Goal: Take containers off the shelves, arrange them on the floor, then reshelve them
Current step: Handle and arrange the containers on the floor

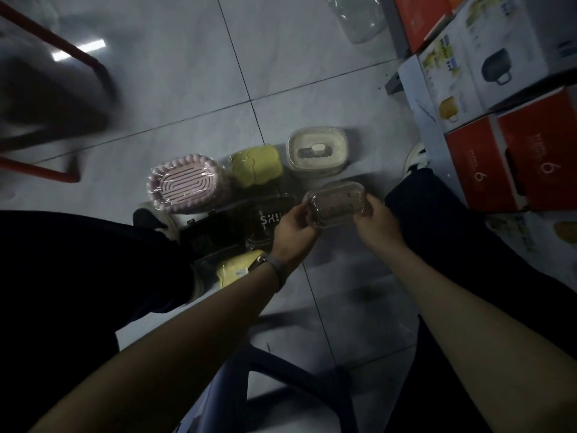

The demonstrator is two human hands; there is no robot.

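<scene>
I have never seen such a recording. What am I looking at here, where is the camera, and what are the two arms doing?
There is no machine here. A person wears one camera on the head, so the single picture looks down along their own two arms. The left hand and the right hand hold a clear box by its two ends. On the tiled floor lie a pink dish wrapped in film, a yellow box, a white box with a lid and a dark box. Red cartons stand at the right.
</scene>
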